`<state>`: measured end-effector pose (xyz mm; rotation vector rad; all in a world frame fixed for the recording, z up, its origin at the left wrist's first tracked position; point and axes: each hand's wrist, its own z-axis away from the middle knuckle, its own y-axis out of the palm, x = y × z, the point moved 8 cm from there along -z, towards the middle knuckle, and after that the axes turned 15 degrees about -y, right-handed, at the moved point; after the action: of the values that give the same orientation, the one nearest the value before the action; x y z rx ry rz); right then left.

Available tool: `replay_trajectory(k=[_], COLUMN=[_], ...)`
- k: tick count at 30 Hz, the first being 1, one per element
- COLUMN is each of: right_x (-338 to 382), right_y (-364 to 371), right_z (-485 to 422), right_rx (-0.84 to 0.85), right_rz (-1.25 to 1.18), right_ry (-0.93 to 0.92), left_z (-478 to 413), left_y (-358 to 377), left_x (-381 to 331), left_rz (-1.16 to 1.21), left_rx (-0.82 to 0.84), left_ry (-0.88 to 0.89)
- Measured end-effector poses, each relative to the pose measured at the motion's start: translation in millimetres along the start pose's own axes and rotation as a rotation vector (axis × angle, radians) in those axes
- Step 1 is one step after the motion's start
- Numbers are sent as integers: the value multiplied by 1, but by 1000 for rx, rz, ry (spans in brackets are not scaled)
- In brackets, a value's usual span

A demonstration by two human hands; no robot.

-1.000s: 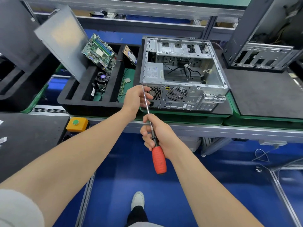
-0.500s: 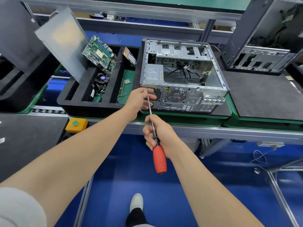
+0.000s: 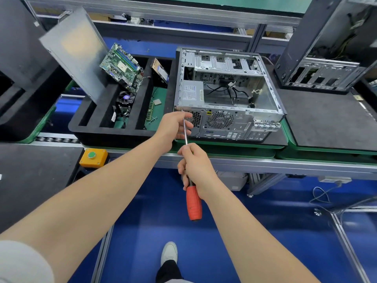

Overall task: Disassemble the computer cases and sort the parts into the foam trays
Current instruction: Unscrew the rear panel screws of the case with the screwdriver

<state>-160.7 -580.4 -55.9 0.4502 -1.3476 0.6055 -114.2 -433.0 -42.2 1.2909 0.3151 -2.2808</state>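
Head view: a case (image 3: pixel 228 94) lay on its side, open face up, rear panel toward the person.
Case axis: its length ran from that rear panel away from the person.
Screwdriver (image 3: pixel 193 203): long axis ran from the red handle up to the tip at the case's rear left corner.
Right hand (image 3: pixel 196 166): clamped round the screwdriver just above the red handle.
Left hand (image 3: pixel 173 125): fingers curled at the shaft beside the case's rear left corner; I could not tell whether they pinched the shaft or only lay against it.
Supply (image 3: pixel 192 92): boxed inside the case, at its rear left, with loose cables beside it.
Tray (image 3: pixel 114 137): touching the case's left side, holding a board (image 3: pixel 121 67) and a fan (image 3: pixel 125 99).
Handling: the case looked stiff, thin-edged steel, best gripped by its frame rails. The supply seemed dense and rigid, probably safest lifted by its flat sides, not its cables.
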Motion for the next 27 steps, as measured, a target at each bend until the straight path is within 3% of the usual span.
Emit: replay_trajectory(k=[7, 9, 11, 13, 15, 20, 23, 27], right_x=[-3, 0, 6, 11, 12, 8, 5, 4], right_y=[37, 43, 45, 43, 41, 40, 32, 24], right_z=[18, 22, 20, 17, 16, 15, 13, 11], right_rx=[178, 247, 250, 206, 178, 110, 44, -34], right_rz=[-1042, -1187, -1258, -1255, -1234, -1140, -899, -488], right_ry=[197, 213, 204, 199, 196, 205, 188, 164], left_z=[1, 2, 3, 3, -2, -51, -64, -67], left_y=[8, 6, -6, -27, -37, -5, 0, 1], left_x=[-3, -5, -13, -27, -45, -47, -34, -31], left_rz=[192, 109, -152, -275, -249, -190, -12, 51], left_rx=[98, 89, -74, -354, -467, -86, 2, 41], left_ry=[-40, -33, 43, 140, 199, -49, -49, -47])
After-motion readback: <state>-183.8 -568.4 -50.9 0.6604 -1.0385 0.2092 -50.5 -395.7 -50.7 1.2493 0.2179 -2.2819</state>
